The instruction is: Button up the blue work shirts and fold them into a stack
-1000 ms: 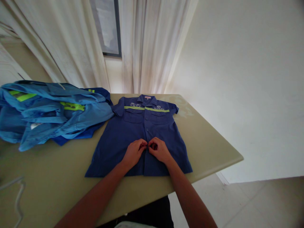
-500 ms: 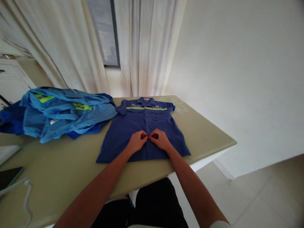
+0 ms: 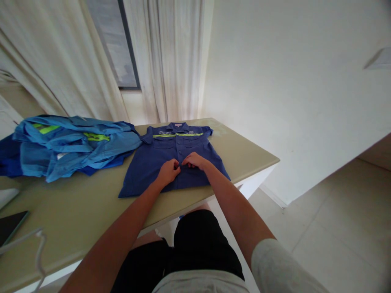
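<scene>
A dark blue short-sleeved work shirt (image 3: 146, 169) lies flat, front up, its collar pointing away from me. A yellow-green stripe and white lettering cross its chest, above two pockets. Both hands meet at the button placket in the lower half. My left hand (image 3: 169, 171) pinches the shirt's front edge, fingers curled. Just to its right, my right hand (image 3: 194, 160) also has bent fingers closed on the placket, its fingertips close to the left ones. Whatever button lies between the fingertips is hidden.
On the left of the table (image 3: 88, 215) is a heap of light and dark blue garments (image 3: 76, 142) with yellow-green patches. A dark flat device (image 3: 12, 226) and a white cable (image 3: 39, 248) lie at the near left. A wall (image 3: 259, 89) rises beyond the table's right side.
My view has shifted, so everything sits further left in it. Both hands stay at the placket; the right hand has flattened slightly, with its fingers reaching toward the left fingertips.
</scene>
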The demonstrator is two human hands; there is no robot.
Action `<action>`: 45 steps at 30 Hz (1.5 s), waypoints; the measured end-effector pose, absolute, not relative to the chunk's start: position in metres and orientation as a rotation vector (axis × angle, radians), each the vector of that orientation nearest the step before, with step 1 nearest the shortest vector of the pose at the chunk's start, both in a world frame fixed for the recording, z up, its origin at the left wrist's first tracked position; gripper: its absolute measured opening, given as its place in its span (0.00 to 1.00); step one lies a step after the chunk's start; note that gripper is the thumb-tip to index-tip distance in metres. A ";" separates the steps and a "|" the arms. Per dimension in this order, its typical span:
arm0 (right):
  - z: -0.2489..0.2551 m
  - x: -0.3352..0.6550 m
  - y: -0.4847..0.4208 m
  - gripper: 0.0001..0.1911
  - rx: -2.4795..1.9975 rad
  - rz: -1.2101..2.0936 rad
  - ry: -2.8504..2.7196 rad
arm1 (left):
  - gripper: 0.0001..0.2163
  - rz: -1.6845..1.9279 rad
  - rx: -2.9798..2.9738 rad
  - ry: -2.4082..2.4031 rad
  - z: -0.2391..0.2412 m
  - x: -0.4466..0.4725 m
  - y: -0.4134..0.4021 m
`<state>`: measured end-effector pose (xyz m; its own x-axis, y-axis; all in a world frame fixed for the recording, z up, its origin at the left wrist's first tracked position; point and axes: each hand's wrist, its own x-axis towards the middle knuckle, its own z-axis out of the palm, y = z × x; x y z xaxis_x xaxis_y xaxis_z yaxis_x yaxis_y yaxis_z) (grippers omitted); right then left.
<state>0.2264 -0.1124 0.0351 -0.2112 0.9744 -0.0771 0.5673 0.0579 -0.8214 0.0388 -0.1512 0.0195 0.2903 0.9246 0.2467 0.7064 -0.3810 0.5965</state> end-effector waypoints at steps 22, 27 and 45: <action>0.032 0.201 -0.233 0.17 -1.594 0.261 -2.138 | 0.14 0.828 2.377 1.332 0.016 0.022 -0.148; 0.025 0.202 -0.228 0.12 -1.577 0.273 -2.033 | 0.14 0.848 2.347 1.333 0.016 0.020 -0.148; 0.019 0.213 -0.232 0.24 -1.271 0.442 -2.014 | 0.11 0.940 2.411 1.365 0.012 0.019 -0.152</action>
